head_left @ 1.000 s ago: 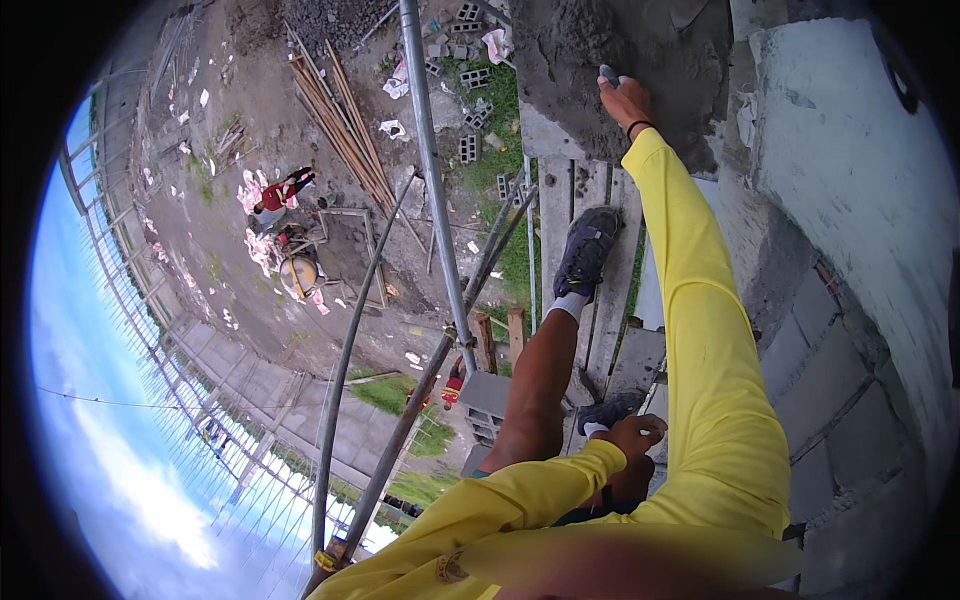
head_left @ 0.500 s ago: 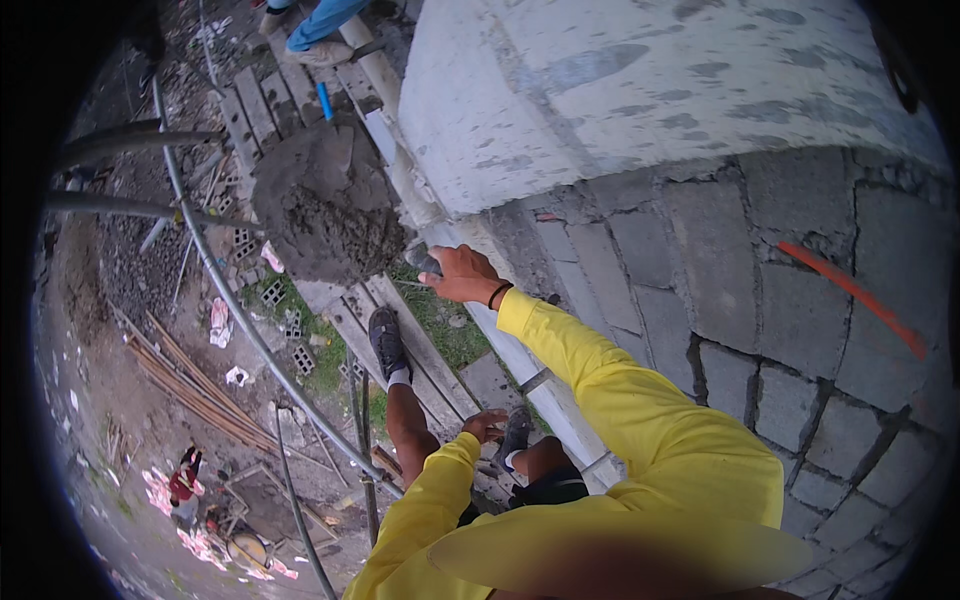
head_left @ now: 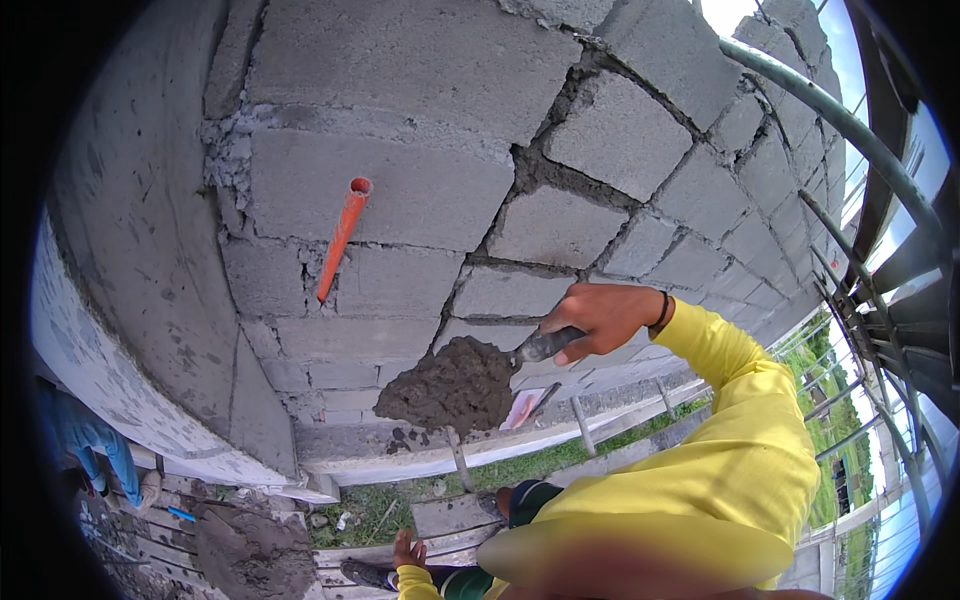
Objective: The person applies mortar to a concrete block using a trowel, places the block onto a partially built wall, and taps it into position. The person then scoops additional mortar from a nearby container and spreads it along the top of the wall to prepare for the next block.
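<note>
bare block wall [head_left: 400,190], scaffold planks [head_left: 150,545] below

1. The block wall [head_left: 400,190] is rough, matt grey masonry, with crumbly mortar in the joints.
2. The orange pipe [head_left: 342,238] poking out of it looks like smooth plastic.
3. The mortar [head_left: 447,388] on the trowel is wet, lumpy and dark grey; the trowel's neck [head_left: 540,346] is dull metal.
4. The yellow sleeve [head_left: 740,440] is smooth cloth.
5. The scaffold tubes [head_left: 850,130] are grey metal, and the planks [head_left: 440,515] are weathered wood.
</note>
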The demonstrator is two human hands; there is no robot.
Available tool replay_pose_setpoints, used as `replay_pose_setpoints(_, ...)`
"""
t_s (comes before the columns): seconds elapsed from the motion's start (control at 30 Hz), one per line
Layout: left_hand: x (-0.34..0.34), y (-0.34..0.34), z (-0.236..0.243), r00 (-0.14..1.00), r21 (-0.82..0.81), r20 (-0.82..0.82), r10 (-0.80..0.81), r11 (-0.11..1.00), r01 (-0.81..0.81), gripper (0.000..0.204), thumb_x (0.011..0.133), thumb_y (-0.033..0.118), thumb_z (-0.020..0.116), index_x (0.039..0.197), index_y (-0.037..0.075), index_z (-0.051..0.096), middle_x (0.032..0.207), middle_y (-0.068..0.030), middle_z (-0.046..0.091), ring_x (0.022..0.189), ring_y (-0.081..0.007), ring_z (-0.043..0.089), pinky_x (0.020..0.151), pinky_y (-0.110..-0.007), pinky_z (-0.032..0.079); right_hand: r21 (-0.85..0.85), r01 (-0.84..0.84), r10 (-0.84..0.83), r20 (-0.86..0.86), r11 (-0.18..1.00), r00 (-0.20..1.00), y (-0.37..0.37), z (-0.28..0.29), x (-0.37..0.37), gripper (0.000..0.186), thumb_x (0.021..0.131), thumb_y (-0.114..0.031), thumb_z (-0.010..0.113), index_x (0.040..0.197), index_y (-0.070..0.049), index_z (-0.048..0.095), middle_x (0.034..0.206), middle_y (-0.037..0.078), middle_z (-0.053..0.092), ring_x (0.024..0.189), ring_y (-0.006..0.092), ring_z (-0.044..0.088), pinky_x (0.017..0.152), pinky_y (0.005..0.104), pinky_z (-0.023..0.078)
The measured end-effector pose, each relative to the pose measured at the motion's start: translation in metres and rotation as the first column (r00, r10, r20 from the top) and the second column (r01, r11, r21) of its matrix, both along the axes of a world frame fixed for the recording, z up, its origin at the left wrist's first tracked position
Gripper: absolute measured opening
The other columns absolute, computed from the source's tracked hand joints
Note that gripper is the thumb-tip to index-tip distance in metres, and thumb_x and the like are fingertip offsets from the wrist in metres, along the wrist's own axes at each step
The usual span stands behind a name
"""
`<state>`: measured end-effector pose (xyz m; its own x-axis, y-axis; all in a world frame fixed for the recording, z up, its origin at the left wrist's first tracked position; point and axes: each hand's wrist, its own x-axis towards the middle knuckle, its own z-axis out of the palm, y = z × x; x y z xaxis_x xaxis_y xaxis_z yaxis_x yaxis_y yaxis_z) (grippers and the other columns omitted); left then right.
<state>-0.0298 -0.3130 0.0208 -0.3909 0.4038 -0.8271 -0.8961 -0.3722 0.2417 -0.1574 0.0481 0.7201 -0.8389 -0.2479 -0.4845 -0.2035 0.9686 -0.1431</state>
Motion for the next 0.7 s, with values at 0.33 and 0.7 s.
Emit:
replay_pose_setpoints(0.33, -0.042, -0.028, -0.005, 0.995, -0.121, 0.086, 0.047, 0.992, -0.037, 0.045, 0.099, 0.043, 0.056, 0.143, 0.035, 0.053, 0.135, 0.0102, 0.064, 0.106, -0.0228, 0.059, 0.088, -0.042, 0.048, -0.061, 0.634, -0.598, -0.409, 0.771, 0.689, 0.056, 0.218, 0.089, 0.051, 0.092, -0.044, 0.075, 0.112, 0.002, 0.066, 0.07, 0.003, 0.056, 0.055, 0.0107, 0.052, 0.048, 0.0277, 0.04)
replay_pose_setpoints(0.7, -0.102, -0.13, 0.027, 0.89, -0.25, -0.351, -0.292, 0.945, 0.212, 0.047, 0.098, 0.04, 0.057, 0.144, 0.029, 0.056, 0.137, 0.0051, 0.063, 0.098, -0.0191, 0.063, 0.082, -0.037, 0.052, -0.212, 0.86, -0.813, -0.489, 0.464, 0.318, 0.02, 0.334, 0.109, 0.03, 0.098, -0.035, 0.067, 0.093, -0.005, 0.062, 0.064, -0.003, 0.048, 0.045, 0.0037, 0.04, 0.039, 0.0209, 0.032)
